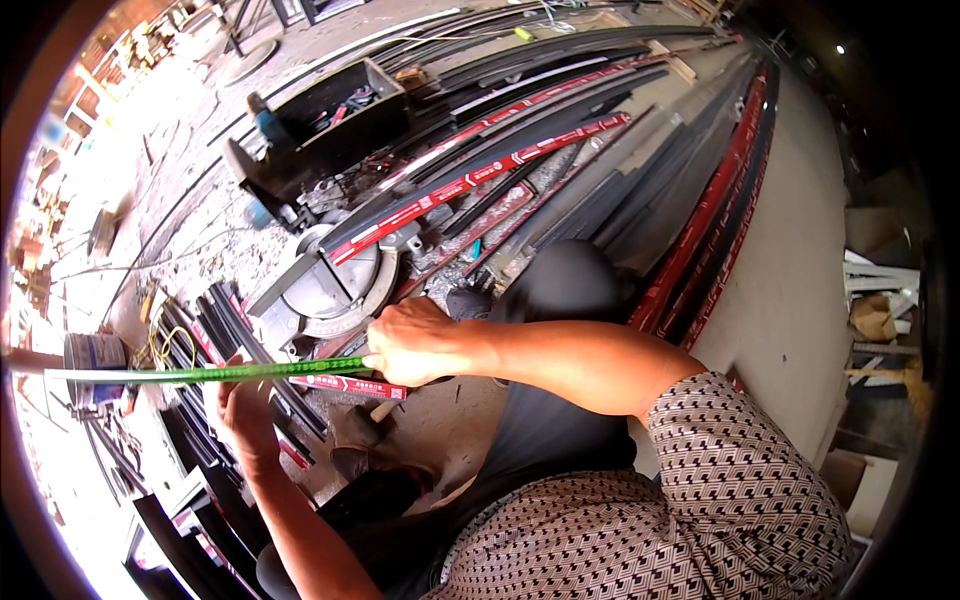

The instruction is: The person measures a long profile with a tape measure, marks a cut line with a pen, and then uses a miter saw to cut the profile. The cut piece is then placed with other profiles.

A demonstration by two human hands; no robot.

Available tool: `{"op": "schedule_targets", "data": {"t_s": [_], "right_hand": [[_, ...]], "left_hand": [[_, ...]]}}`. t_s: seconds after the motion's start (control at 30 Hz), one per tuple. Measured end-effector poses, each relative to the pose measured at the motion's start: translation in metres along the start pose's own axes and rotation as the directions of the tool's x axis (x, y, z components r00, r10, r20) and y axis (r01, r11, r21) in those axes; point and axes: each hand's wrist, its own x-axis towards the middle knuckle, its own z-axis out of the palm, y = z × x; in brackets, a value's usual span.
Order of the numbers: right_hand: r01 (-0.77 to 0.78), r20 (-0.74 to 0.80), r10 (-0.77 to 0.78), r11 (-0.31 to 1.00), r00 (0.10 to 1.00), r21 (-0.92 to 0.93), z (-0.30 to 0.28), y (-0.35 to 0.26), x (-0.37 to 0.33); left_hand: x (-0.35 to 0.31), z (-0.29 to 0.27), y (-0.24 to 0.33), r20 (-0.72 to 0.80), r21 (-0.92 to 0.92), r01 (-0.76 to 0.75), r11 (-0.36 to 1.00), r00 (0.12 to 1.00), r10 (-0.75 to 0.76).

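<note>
A long, narrow strip (280, 370) with a green face lies level in front of me and runs off to the left, where it turns pale in the glare. My right hand (415, 340) is closed around its right end. Farther left, my left hand (243, 410) is at the strip from the near side, its fingers bent against it and partly washed out by light. Just beyond the strip is the round metal base of a mitre saw (325, 285). A dark profile with red film (480, 180) rests across that base and reaches away to the right.
A black open box (345, 110) with small tools stands behind the saw. Long dark and red profiles (700, 210) lie along the floor to the right. At left are a bucket (95, 355) and shorter dark offcuts (195, 420). A hammer (370, 420) lies near my feet.
</note>
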Motion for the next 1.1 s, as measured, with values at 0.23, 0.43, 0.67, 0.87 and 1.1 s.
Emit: {"op": "schedule_targets", "data": {"t_s": [0.23,0.43,0.67,0.87,1.1], "right_hand": [[0.052,-0.019,-0.052,0.999,0.998,0.003,-0.014,-0.011,0.002],[0.149,-0.173,-0.142,0.988,0.975,0.03,-0.025,-0.008,0.003],[0.18,-0.169,-0.171,0.983,0.971,0.036,-0.033,-0.01,0.003],[0.024,-0.013,-0.025,1.0,1.0,-0.006,-0.053,-0.003,-0.006],[0.009,-0.012,-0.009,1.0,1.0,-0.026,-0.049,0.013,-0.025]], "left_hand": [[-0.019,0.014,0.022,-0.069,0.132,0.031,0.991,0.997,-0.022],[-0.018,0.028,-0.002,-0.052,0.397,0.211,0.893,0.977,-0.208],[-0.009,0.032,-0.067,-0.025,0.584,0.266,0.767,0.95,-0.311],[-0.01,0.021,-0.156,0.042,0.798,0.22,0.561,0.909,-0.416],[0.034,0.063,-0.182,0.176,0.899,0.01,0.438,0.907,-0.383]]}}
